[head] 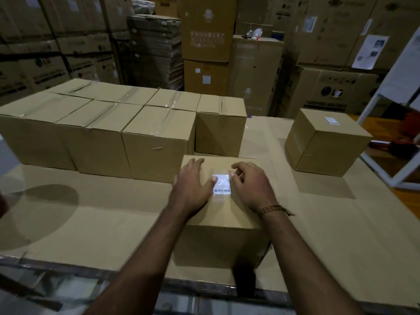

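**A:** Where did the plain brown cardboard box stand?

**B:** At the cardboard-covered table's front edge. My left hand lay flat on it. My right hand's bent fingers, grip unclear, met the white barcode label. Uneven pressing risked creasing it.

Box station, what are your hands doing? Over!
Left hand flat on box, thumb at label. Right hand touching label's other edge. Nothing in the way.

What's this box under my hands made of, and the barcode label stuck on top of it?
The box looks like plain brown cardboard, matte and unprinted, with folded edges. The label seems to be white paper with a black printed barcode. A glossy clear strip, probably plastic tape or film, appears to cover it, since it glints beyond the white edge.
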`<state>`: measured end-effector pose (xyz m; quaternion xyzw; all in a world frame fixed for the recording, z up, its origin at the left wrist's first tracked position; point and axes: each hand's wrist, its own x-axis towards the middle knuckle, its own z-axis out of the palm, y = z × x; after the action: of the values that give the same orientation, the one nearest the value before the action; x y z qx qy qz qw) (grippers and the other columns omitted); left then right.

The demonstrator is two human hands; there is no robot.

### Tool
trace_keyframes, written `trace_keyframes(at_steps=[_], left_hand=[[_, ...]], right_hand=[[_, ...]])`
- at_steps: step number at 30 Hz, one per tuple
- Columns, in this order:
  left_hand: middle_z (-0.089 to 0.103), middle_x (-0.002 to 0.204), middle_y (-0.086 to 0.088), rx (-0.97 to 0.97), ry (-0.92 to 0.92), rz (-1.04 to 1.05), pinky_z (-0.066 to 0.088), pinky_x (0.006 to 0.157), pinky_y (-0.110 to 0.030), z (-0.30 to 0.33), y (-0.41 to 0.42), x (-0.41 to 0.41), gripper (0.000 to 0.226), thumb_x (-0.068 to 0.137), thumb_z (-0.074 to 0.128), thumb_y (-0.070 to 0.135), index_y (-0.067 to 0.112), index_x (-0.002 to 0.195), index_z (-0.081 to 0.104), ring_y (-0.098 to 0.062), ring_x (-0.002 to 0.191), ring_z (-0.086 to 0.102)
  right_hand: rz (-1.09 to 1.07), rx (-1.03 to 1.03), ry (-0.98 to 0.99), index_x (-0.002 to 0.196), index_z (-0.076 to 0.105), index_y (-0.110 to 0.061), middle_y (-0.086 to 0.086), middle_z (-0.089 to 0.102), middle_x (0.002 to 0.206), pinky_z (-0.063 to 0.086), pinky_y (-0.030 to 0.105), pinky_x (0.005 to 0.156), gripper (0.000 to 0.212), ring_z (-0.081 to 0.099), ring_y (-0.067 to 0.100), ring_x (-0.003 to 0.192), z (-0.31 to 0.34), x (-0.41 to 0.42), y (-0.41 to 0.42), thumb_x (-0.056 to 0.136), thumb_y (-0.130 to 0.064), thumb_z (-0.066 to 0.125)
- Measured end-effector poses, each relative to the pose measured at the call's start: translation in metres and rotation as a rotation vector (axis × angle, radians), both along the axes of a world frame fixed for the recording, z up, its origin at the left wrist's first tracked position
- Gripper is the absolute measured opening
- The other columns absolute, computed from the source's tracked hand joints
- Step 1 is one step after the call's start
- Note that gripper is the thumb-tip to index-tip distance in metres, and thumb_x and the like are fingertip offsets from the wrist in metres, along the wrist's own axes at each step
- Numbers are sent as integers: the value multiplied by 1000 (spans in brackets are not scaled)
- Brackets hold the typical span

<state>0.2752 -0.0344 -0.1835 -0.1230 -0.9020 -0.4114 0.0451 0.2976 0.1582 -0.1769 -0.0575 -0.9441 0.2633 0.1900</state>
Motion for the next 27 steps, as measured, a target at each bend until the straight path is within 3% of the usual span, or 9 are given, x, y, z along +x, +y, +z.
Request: trace_keyframes(at_steps=[3,5,9,14,19,22,27], left_hand=[[25,173,3,-194,-12,-34,18,126,-62,-10,7,-3,90,93,54,72,29,166,22,-21,160,21],[15,176,2,-335,20,-50,13,128,-60,-15,8,-3,98,92,47,79,28,168,12,-20,163,9],[10,177,5,-333,11,-64,12,128,-57,-17,6,-5,100,92,47,80,28,169,8,-18,163,4],[12,177,7,-319,35,-65,13,128,-57,-18,3,-4,101,91,49,79,28,168,9,-16,163,5],[10,177,7,-318,25,-64,12,129,-56,-17,4,-3,102,90,51,80,30,168,7,-16,163,3],[9,177,7,-325,16,-65,12,129,-57,-17,5,-4,104,87,47,82,30,168,7,-16,163,3],[8,177,8,-323,11,-63,10,129,-57,-17,4,-4,105,86,46,83,30,169,7,-15,163,2]], right_hand=[[18,72,-76,127,73,-22,0,65,112,57,39,87,35,64,20,99,-5,-19,-4,101,-43,62],[18,150,-113,124,73,-27,-1,62,106,56,38,82,36,61,21,97,-10,-24,-5,99,-51,63],[-1,153,-59,131,72,-30,-5,61,105,56,36,82,42,58,17,99,-20,-23,-5,98,-54,62],[1,137,-13,124,73,-32,-10,60,101,55,34,77,35,57,12,95,-24,-25,-6,97,-53,63],[-31,15,-18,110,76,-34,-17,65,98,54,29,73,20,60,8,90,-24,-30,-4,97,-46,66],[-102,-121,-84,91,77,-34,-18,73,89,51,27,71,11,66,7,84,-16,-39,-1,92,-35,66],[-170,-78,-95,87,75,-33,-16,73,83,44,26,65,10,65,11,78,-14,-45,-6,86,-35,65]])
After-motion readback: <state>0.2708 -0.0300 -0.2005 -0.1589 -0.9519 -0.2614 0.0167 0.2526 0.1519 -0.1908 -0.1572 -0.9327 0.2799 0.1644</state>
